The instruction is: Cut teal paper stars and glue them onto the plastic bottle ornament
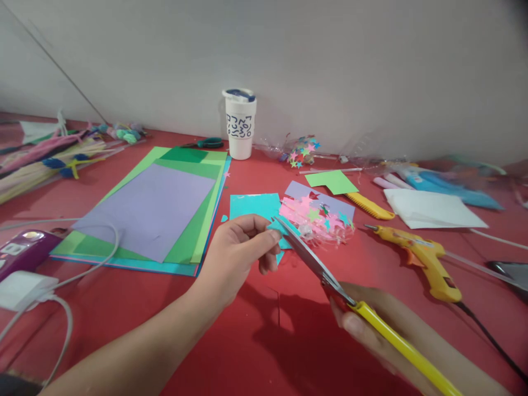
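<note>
My left hand [237, 256] pinches a small teal paper piece [277, 227] between thumb and fingers, held just above the red table. My right hand [373, 324] grips yellow-handled scissors [330, 275], whose grey blades point up-left and meet the teal piece. Just behind lie a teal sheet [253, 204] and a heap of pink paper with small coloured stars [317, 220] on a lilac sheet.
A stack of lilac and green paper [152, 209] lies to the left, pipe cleaners [45, 159] far left, a white cup [240, 124] by the wall. To the right are a yellow glue gun [421, 256], a yellow cutter [367, 204], white paper [433, 209]. Cables and a charger [25, 286] lie near left.
</note>
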{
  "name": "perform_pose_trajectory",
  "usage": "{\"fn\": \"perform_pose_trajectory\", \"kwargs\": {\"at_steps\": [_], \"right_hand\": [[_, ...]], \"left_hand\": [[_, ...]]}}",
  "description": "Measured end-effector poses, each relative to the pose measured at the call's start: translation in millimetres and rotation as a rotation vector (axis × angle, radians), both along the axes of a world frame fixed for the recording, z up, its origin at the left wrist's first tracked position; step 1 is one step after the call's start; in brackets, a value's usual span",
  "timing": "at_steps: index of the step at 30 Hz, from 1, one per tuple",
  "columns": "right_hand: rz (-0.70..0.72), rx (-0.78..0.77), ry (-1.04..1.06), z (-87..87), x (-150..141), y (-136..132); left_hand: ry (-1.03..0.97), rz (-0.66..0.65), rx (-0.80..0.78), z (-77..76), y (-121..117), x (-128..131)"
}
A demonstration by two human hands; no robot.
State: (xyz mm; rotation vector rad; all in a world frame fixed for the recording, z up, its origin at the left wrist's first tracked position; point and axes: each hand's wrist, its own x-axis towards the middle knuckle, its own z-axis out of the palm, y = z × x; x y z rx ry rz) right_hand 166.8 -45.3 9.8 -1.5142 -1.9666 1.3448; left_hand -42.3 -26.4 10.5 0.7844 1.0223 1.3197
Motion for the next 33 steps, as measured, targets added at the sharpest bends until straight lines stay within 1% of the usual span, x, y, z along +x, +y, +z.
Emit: {"fn": "perform_pose_trajectory", "kwargs": {"at_steps": [5,9,11,15,17,21,23,26,29,31,33], "right_hand": [[0.042,0.086,-0.009,-2.0,6,3],[0.042,0.163,-0.021,-4.6,9,3],[0.057,0.177,-0.010,-5.3,8,3],[0.053,0.136,0.009,-5.1,5,2],[0.056,0.079,0.014,-4.9,3,3],[0.105,-0.044,0.029,-5.3,4,7],[0.114,-0.044,0.056,-6.0,5,9],[0.139,-0.016,0.080,-7.5,7,12],[0.176,-0.020,0.048,-7.9,9,12],[0.143,-0.007,0.027,-6.9,8,11],[0.099,0.006,0.021,-5.2,8,10]], "left_hand": [[0.005,0.001,-0.001,-1.2,0,0],[0.004,0.003,0.000,-0.6,0,1],[0.002,0.004,0.001,0.0,0,1],[0.004,0.004,-0.002,0.4,2,1],[0.007,0.000,0.004,0.1,2,1],[0.019,-0.004,-0.002,-0.6,0,2],[0.038,-0.002,-0.006,-0.5,-1,2],[0.115,-0.004,0.039,0.2,-3,1],[0.182,0.048,0.093,1.1,-3,1],[0.195,0.089,0.102,0.8,-3,1],[0.200,0.081,0.092,-0.4,-2,1]]}}
